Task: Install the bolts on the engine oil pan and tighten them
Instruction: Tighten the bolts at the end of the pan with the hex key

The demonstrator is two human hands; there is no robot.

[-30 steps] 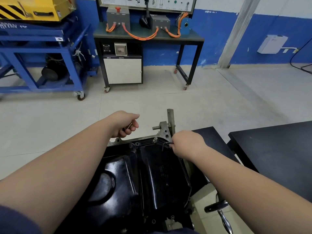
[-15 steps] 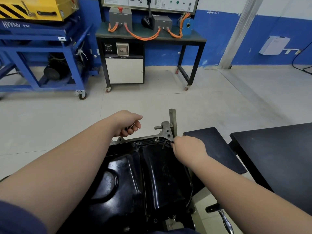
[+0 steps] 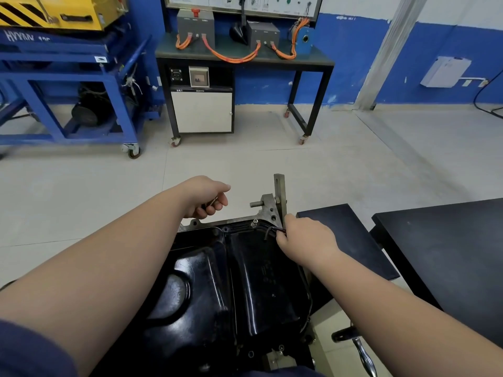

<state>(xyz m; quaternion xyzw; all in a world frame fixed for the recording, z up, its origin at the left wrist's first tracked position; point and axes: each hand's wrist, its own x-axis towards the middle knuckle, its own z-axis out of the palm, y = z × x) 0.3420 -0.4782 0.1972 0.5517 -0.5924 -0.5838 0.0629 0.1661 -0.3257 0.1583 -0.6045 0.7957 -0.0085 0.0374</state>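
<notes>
Nearest the camera, two bare forearms reach forward from the lower corners, a strip of dark blue sleeve (image 3: pixel 24 349) showing at seven o'clock. Between them sits the glossy black oil pan (image 3: pixel 231 289), filling the lower centre of the view with its bulged underside up. At five o'clock, beside the pan's near right corner, a metal crank handle (image 3: pixel 360 349) hangs over the pale floor.

The right hand (image 3: pixel 307 242) rests at the pan's far right corner, its fingers closed around a thin dark bent tool (image 3: pixel 272 231) whose tip points down toward the flange. Just to the tool's left, a bolt (image 3: pixel 254 222) with a bright head sits in the pan's far rim. The left hand (image 3: pixel 205 197) hovers just past the pan's far left edge, curled into a loose fist around small metal pieces; what they are is too hidden to tell.

Behind the far rim, at twelve o'clock from the pan, a grey metal bracket (image 3: pixel 268 206) with an upright bar rises. At three o'clock stand two dark worktops (image 3: pixel 449 254), close together.

Farther off across the tiled floor, a black trolley bench (image 3: pixel 245 59) with orange cables stands against the blue wall at twelve o'clock, and a blue steel frame (image 3: pixel 68 85) carrying yellow equipment sits at ten o'clock.
</notes>
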